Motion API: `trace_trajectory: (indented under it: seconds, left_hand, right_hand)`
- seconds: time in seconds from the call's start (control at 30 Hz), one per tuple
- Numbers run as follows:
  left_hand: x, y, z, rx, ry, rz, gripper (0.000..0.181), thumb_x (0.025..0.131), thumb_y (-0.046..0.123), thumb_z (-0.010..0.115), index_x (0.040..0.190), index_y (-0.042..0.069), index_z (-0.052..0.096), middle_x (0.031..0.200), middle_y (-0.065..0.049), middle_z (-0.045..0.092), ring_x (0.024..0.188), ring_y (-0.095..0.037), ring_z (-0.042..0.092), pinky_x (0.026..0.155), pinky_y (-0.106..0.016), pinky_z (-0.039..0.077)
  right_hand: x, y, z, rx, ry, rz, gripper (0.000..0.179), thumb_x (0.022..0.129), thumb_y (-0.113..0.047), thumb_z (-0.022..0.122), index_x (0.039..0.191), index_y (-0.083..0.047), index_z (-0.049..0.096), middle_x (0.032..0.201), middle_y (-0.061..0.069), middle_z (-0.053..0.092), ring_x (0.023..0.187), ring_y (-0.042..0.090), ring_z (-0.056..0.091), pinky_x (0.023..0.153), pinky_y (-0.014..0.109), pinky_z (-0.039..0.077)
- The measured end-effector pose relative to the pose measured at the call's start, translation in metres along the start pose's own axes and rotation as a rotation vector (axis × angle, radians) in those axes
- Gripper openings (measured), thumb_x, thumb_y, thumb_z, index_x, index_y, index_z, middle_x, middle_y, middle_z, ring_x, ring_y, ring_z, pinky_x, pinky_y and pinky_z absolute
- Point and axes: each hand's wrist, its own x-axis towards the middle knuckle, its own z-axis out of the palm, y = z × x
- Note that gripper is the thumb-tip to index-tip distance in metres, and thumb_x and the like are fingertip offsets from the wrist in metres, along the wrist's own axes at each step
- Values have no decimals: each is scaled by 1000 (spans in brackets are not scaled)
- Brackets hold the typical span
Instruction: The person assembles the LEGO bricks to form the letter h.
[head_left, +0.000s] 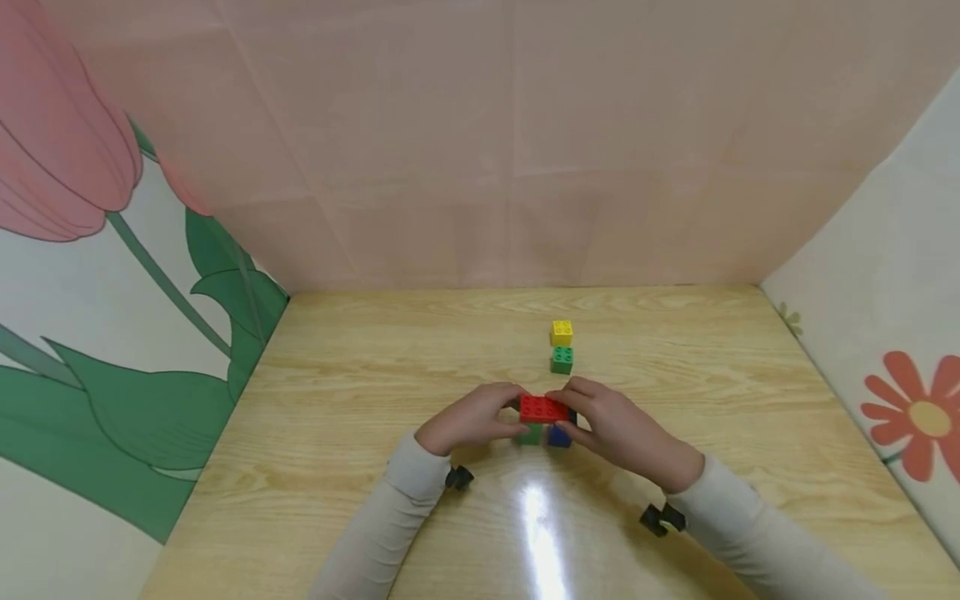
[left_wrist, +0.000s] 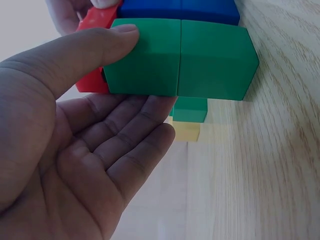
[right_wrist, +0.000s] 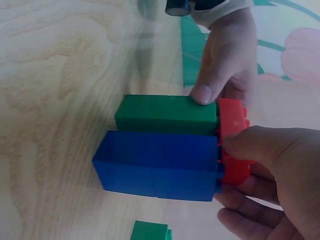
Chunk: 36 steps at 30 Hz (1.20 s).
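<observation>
Two short towers stand side by side on the wooden table, one of two stacked green bricks [left_wrist: 217,62], the other of two stacked blue bricks [right_wrist: 160,165]. A red brick [head_left: 542,408] with studs on its upper face spans both tops. On the blue side, a narrow gap with studs showing lies under the red brick in the right wrist view. My left hand [head_left: 480,414] pinches the upper green brick, thumb on its near face and fingers behind. With thumb and fingers, my right hand [head_left: 618,423] grips the red brick at its right end.
Farther back on the table [head_left: 390,350] sit a small green brick [head_left: 562,361] and a yellow brick [head_left: 562,333], one behind the other. A pink wall [head_left: 510,167] rises at the table's back edge, and printed panels border both sides.
</observation>
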Motion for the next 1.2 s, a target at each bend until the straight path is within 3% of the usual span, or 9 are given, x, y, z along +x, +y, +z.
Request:
trace_trajectory:
  seconds: [0.3, 0.57, 0.9, 1.2]
  left_hand:
    - [0, 1, 0, 7, 0, 9, 33, 91, 30, 71, 120, 17, 62, 112, 11, 63, 107, -7, 59, 93, -31, 49]
    - [1, -2, 3, -10, 4, -7, 33, 91, 29, 72, 119, 16, 62, 109, 11, 63, 104, -11, 61, 90, -31, 50]
    - [3, -4, 7, -9, -11, -16, 33, 90, 28, 72, 119, 17, 62, 109, 13, 63, 102, -4, 60, 88, -24, 49]
    - [1, -1, 2, 0, -4, -15, 33, 91, 32, 71, 118, 17, 62, 109, 13, 63, 105, -11, 61, 90, -29, 49]
  right_hand:
    - [-3, 1, 3, -2, 42, -8, 36, 83, -15, 79, 117, -7, 68, 98, -3, 59, 74, 11, 58, 63, 20, 51]
    - [-2, 3, 3, 21, 3, 21, 37, 84, -16, 78, 118, -7, 67, 101, -3, 58, 76, 10, 56, 64, 18, 50]
    - [-7, 8, 1, 67, -51, 32, 40, 85, -16, 77, 122, -8, 65, 108, -2, 58, 81, 9, 57, 67, 22, 54]
    - [-2, 3, 1, -8, 31, -37, 37, 83, -15, 79, 118, -6, 67, 101, -1, 59, 74, 12, 58, 62, 18, 50]
